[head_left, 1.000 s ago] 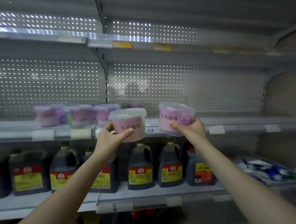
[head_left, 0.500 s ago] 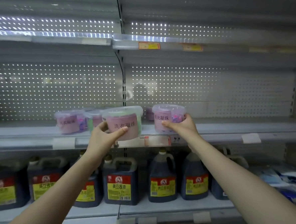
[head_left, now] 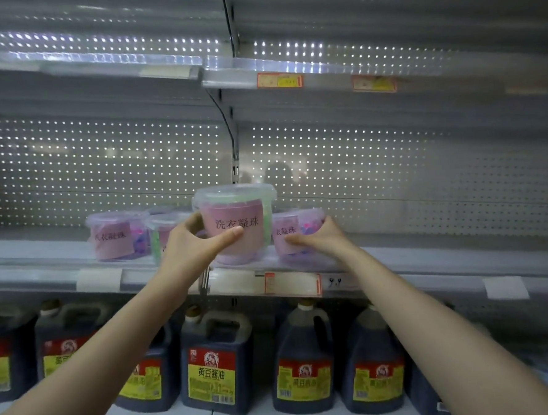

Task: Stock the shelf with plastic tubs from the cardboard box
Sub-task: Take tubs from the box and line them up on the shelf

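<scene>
My left hand (head_left: pixel 190 244) grips a clear plastic tub with a pink label (head_left: pixel 238 222), held upright at the front of the middle shelf (head_left: pixel 430 262); its base looks close to the shelf surface. My right hand (head_left: pixel 319 238) holds a second pink-labelled tub (head_left: pixel 295 228) that sits on the shelf just to the right. Two more tubs stand on the shelf to the left, one pink (head_left: pixel 117 234) and one partly hidden behind my left hand (head_left: pixel 163 228). The cardboard box is out of view.
Dark jugs of soy sauce (head_left: pixel 214 361) with red and yellow labels fill the shelf below. Price tags (head_left: pixel 292 284) line the shelf edge. The upper shelf (head_left: pixel 322 73) overhangs above. To the right of the tubs the middle shelf runs on bare.
Both hands have moved forward and down towards the shelf. The right tub has gone from mid-air onto the shelf; the left tub has come lower, near the shelf's front edge.
</scene>
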{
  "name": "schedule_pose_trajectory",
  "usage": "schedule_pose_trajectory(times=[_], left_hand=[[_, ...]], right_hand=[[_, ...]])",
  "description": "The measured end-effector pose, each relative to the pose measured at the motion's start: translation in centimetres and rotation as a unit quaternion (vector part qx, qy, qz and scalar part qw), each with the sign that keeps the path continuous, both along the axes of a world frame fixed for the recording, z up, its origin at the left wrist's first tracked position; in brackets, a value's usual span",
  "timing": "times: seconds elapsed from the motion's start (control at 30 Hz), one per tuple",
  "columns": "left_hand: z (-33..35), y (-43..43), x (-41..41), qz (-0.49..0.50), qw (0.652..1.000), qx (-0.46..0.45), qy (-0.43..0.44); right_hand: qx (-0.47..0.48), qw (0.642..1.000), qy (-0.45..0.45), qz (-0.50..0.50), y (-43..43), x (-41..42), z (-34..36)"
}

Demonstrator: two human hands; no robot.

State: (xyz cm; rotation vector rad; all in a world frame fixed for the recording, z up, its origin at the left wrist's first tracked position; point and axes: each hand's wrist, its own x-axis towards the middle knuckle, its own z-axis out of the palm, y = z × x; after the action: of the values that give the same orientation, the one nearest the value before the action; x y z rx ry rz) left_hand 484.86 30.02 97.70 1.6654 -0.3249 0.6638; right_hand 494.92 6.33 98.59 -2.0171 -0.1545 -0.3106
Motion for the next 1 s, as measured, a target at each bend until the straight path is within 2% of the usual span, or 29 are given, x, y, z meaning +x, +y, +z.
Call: schedule_pose_trajectory(times=[0.13,0.27,0.33,0.6,1.0], left_hand=[[-0.1,-0.1,0.8,0.013,1.0,0.007,0.006],[0.0,-0.6,1.5,0.008,1.0,0.004,0.011],[0.1,-1.0,1.8,0.003,1.0,-0.003,0.01],[0.0,-0.9,3.0,0.013,1.0,-0.006,0.002],[-0.3,0.2,3.9,-0.001,1.0,-0.013,0.009]], right_hand=[[-0.085,0.996,0.041,0.007,-1.1,1.7,-0.3],[-0.141,0.985,-0.002,-0.096,-1.3,2.3,-0.5],[-0.151,0.981,-0.032,-0.117,-1.1,2.3,-0.4],[-0.21,0.971,-0.017,-0.115,-1.2,4.8,0.4],[-0.241,0.968,0.0,-0.069,-1.2,12.6,0.5]])
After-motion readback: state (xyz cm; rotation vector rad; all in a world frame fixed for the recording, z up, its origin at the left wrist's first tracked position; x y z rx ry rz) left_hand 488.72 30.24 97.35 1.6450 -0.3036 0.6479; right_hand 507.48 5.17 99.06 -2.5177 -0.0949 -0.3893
